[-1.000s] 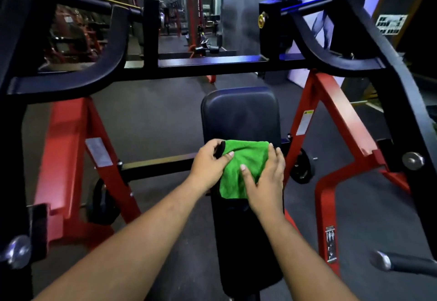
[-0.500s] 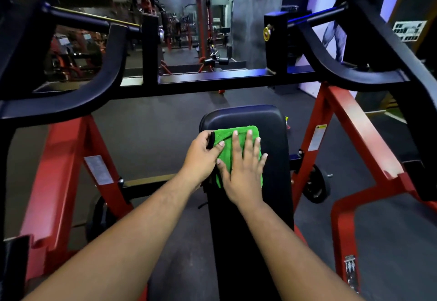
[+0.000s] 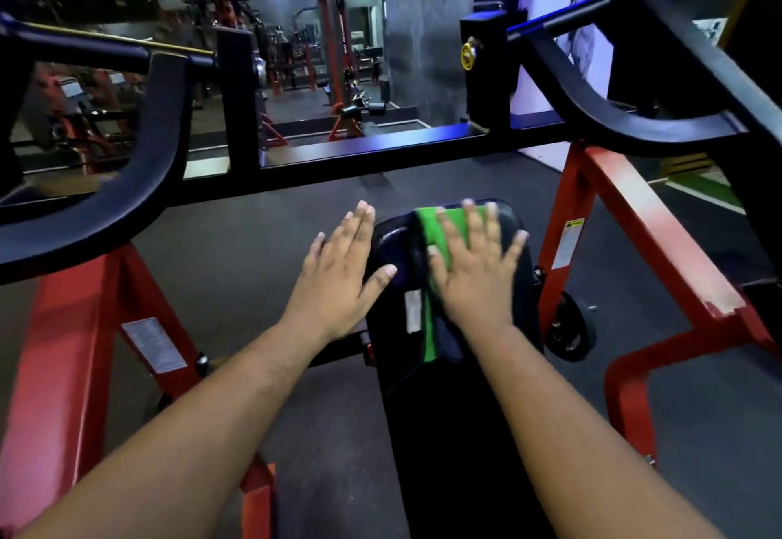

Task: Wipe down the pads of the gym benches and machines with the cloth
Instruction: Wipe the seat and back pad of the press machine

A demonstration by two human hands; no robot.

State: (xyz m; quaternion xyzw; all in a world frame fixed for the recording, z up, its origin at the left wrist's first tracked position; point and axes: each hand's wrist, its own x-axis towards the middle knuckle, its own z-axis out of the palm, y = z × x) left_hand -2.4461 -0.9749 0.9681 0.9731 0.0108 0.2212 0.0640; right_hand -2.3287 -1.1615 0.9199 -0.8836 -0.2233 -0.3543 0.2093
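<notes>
Two bare forearms reach forward from the bottom of the view over a long black bench pad [image 3: 457, 432] that runs away from the camera. The pad is dark, smooth and slightly shiny, with a rounded far end and a small pale label on its left side.

The right hand [image 3: 474, 276] lies flat on a green cloth [image 3: 429, 329], fingers straight and spread, pressing it against the far end of the pad. The cloth is bright green and soft-looking; one strip shows beyond the fingertips at the pad's top edge, another runs down along the thumb side towards the wrist. The rest is hidden under the palm.

The left hand [image 3: 338, 280] is just beside the pad's left edge, palm down, fingers straight and close together, thumb out towards the pad. Whether it touches the pad cannot be told.

On both sides stand red frame legs [image 3: 72, 348] of the machine, under a black crossbar [image 3: 381, 157] with curved arms. Beyond is dark floor and more red gym machines [image 3: 338, 56].
</notes>
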